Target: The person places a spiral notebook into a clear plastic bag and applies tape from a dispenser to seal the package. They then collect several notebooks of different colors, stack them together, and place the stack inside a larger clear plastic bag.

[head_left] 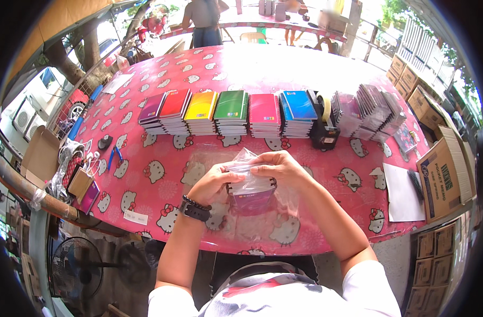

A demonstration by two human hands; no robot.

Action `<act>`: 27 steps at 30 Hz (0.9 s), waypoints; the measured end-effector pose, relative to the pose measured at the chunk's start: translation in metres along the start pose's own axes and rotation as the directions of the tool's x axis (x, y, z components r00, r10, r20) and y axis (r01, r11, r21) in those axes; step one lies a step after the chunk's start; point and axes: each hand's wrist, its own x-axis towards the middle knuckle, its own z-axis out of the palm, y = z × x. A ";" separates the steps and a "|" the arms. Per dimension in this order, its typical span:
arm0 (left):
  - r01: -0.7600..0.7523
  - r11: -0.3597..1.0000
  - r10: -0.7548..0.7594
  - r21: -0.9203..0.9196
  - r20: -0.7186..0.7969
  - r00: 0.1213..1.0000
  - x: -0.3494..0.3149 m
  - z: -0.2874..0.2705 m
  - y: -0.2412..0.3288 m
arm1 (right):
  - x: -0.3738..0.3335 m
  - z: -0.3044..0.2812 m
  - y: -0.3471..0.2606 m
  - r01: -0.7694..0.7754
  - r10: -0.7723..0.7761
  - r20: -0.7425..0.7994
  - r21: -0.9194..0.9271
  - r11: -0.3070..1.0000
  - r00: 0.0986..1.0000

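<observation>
Just in front of me, a clear plastic bag (247, 184) surrounds a small purple-covered spiral notebook pack (253, 203). My left hand (216, 179) is closed on the bag's left side near its upper end, thumb on top. From the other side, my right hand (277, 165) pinches the same plastic between thumb and fingers. Beyond my hands stands a row of notebook stacks: purple (152, 108), red (175, 105), yellow (201, 107), green (231, 107), pink (265, 109) and blue (299, 106). How many notebooks are inside the bag I cannot tell.
A black tape dispenser (325, 136) adjoins the blue stack, with plastic-wrapped packs (365, 113) farther right. White paper (403, 193) and an open carton (443, 177) are at the right. Blue pliers (114, 157) and an open box (42, 154) lie left. People stand beyond the patterned pink table (141, 185).
</observation>
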 end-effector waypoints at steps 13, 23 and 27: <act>-0.350 0.232 0.641 0.908 0.128 0.757 -0.033 0.034 -0.012 | -0.039 0.007 0.012 0.545 -0.644 0.215 -0.752 0.371 0.735; -0.365 0.394 0.815 0.843 -0.138 0.562 -0.024 0.051 -0.036 | -0.037 0.026 -0.003 0.442 -0.649 -0.007 -0.727 0.525 0.761; -0.264 0.605 0.705 0.751 -0.351 0.616 -0.021 0.057 -0.026 | -0.027 0.028 -0.015 0.229 -0.411 -0.227 -0.556 0.799 0.883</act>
